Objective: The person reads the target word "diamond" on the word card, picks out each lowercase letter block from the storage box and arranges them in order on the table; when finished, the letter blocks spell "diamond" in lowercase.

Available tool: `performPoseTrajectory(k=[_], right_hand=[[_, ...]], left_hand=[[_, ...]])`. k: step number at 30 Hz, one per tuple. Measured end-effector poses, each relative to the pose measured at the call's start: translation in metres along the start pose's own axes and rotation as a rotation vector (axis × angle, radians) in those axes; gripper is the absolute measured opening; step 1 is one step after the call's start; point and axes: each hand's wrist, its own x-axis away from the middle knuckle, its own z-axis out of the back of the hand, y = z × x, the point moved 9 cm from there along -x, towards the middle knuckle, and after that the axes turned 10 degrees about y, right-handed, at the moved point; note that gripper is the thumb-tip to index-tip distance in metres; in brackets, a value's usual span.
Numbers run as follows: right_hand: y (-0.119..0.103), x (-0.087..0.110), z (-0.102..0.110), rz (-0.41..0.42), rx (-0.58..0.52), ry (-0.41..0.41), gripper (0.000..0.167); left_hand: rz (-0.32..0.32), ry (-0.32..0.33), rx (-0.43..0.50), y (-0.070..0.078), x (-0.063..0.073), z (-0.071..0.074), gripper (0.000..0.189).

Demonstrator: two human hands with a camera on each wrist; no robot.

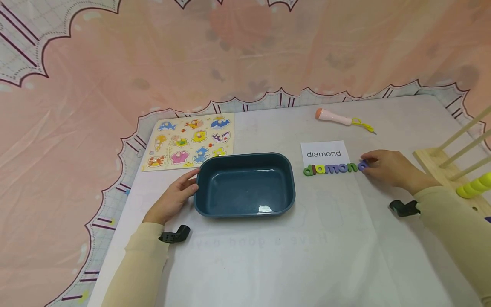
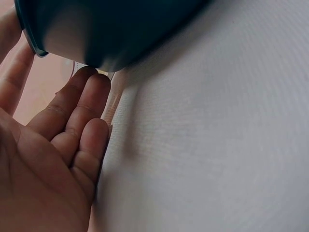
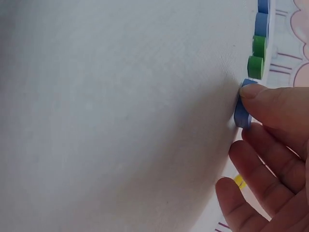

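My right hand [image 1: 387,167] pinches a purple toy letter [image 1: 362,165] on the table, its thumb on the near face in the right wrist view. Fingers hide part of the letter. It sits at the right end of a row of colourful letters [image 1: 331,169] reading "diamon", along the lower edge of a white card [image 1: 324,150] printed "diamond". My left hand [image 1: 171,198] rests at the left end of a dark blue plastic basin [image 1: 245,214]. Its thumb and fingertips touch the rim and side; the other fingers are loosely extended under the rim in the left wrist view.
A wooden sea-animal puzzle board [image 1: 172,140] lies behind the basin at the left. At the back lies a pink flashlight-like toy [image 1: 333,117] with a yellow strap. A wooden rack with rods [image 1: 433,162] and green beads [image 1: 475,186] stands beside the right forearm.
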Motion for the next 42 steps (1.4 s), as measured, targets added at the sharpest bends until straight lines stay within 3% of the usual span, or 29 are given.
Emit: performPoseTrajectory(k=[20,42], right_hand=[[-0.0021,-0.0017,-0.0013,-0.002,0.063,-0.007,0.044],[-0.0042,-0.0027,0.0,-0.012,0.057,-0.008,0.04]], left_hand=[[0.013,0.011,-0.013,-0.0001,0.0011,0.0006,0.067],[0.011,0.008,0.009,-0.0001,0.0014,-0.0009,0.067]])
